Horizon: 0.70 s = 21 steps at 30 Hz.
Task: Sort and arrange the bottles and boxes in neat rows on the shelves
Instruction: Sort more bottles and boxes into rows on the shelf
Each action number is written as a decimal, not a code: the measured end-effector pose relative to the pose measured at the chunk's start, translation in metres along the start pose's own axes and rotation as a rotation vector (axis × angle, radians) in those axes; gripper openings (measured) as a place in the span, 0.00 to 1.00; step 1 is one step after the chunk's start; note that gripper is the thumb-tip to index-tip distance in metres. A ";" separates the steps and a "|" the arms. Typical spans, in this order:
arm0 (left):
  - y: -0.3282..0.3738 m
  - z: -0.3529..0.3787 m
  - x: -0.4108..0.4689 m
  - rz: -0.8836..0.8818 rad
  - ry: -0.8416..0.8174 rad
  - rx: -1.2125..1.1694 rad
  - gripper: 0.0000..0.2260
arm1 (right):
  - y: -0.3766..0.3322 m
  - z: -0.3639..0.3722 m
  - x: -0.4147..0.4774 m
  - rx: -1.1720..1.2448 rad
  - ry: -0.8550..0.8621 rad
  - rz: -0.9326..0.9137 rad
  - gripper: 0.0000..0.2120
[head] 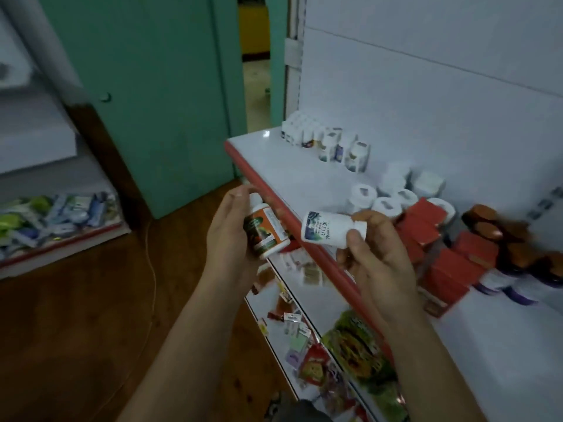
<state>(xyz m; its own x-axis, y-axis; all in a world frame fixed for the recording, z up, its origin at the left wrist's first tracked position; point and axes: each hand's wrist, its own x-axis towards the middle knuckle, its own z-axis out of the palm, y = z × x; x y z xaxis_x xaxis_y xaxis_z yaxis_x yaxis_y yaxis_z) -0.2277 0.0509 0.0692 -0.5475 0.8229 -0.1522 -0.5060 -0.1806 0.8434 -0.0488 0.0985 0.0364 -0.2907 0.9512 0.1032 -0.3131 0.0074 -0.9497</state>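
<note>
Two bottles are off the shelf (289, 169) and in hand. The fingers of the left hand (228, 239) curl round the orange bottle (266, 231), which is tilted just in front of the shelf's red edge. The thumb and fingers of the right hand (377, 260) grip the white bottle (327, 229) at one end; it lies on its side above that edge.

Progress, as a judgement: partly done.
- Done: the small bottles (300, 132) stand in a tight block at the far end against the back wall. Three bottles (344, 152) continue the line.
- Left: the capped bottles (393, 193) form a loose cluster. The red boxes (438, 248) lie heaped and tilted. The brown bottles (493, 229) and purple bottles (515, 287) are blurred and appear unaligned. Both held bottles need a place.

Containers: both held bottles are capped, so their contents are not visible. The lower shelf (275, 335) holds scattered packets. The left shelf (61, 244) holds a mixed pile of packets.
</note>
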 end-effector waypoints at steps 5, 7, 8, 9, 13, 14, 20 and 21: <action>0.036 -0.008 0.090 0.043 0.072 0.029 0.08 | 0.028 0.063 0.101 0.034 0.133 0.106 0.08; 0.041 -0.010 0.118 0.049 0.091 0.027 0.08 | 0.034 0.077 0.133 0.081 0.187 0.143 0.07; 0.041 -0.011 0.131 0.042 0.085 0.028 0.08 | 0.036 0.080 0.146 0.107 0.210 0.142 0.07; 0.039 -0.011 0.146 0.029 0.074 0.027 0.08 | 0.038 0.082 0.158 0.121 0.233 0.140 0.07; 0.024 -0.002 0.204 -0.039 0.010 0.034 0.08 | 0.054 0.075 0.184 0.041 0.383 0.069 0.09; 0.020 0.001 0.219 -0.055 -0.019 0.047 0.08 | 0.059 0.071 0.189 -0.009 0.422 0.044 0.09; -0.006 0.026 0.303 -0.137 -0.267 0.185 0.08 | 0.072 0.055 0.230 -0.299 0.561 -0.113 0.15; -0.010 0.030 0.319 -0.153 -0.322 0.201 0.08 | 0.074 0.055 0.238 -0.372 0.582 -0.139 0.15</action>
<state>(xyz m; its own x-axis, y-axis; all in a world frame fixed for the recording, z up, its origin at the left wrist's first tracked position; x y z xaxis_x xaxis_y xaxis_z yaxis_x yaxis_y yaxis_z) -0.3770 0.3311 0.0282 -0.2233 0.9644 -0.1415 -0.4074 0.0395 0.9124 -0.1906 0.3087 0.0066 0.2929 0.9435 0.1547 0.0477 0.1472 -0.9880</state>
